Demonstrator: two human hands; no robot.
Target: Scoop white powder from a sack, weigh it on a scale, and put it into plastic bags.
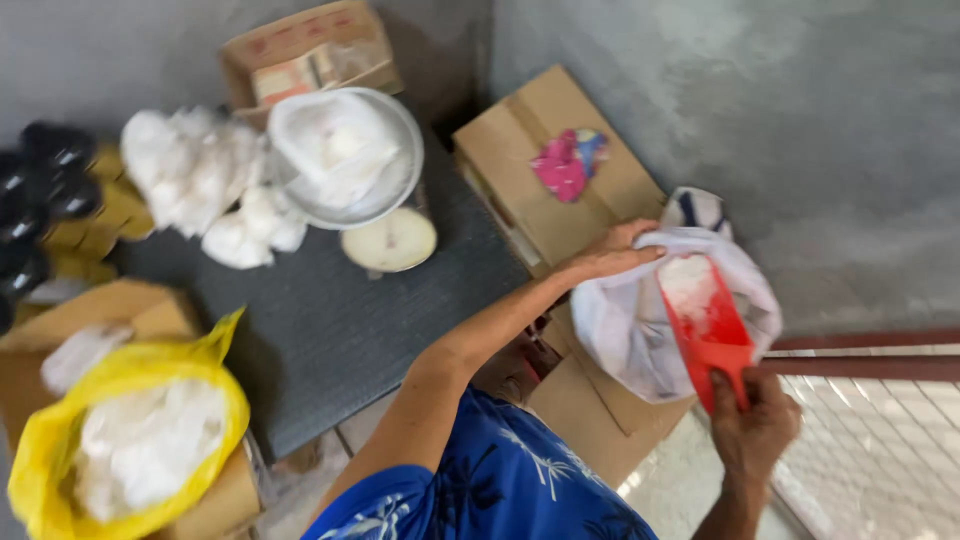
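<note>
My right hand (752,425) grips the handle of a red plastic scoop (706,322) that carries white powder and reaches into a white plastic bag (640,330). My left hand (612,252) holds the bag's rim open at its upper left. The bag rests on a brown cardboard box (590,410) at my right.
A scale with a metal pan (395,190) holding a filled white bag stands on a dark mat (330,320). Several tied white bags (190,170) lie left of it. A yellow bag (70,440) of white powder sits in a box at lower left. Another cardboard box (520,150) lies behind.
</note>
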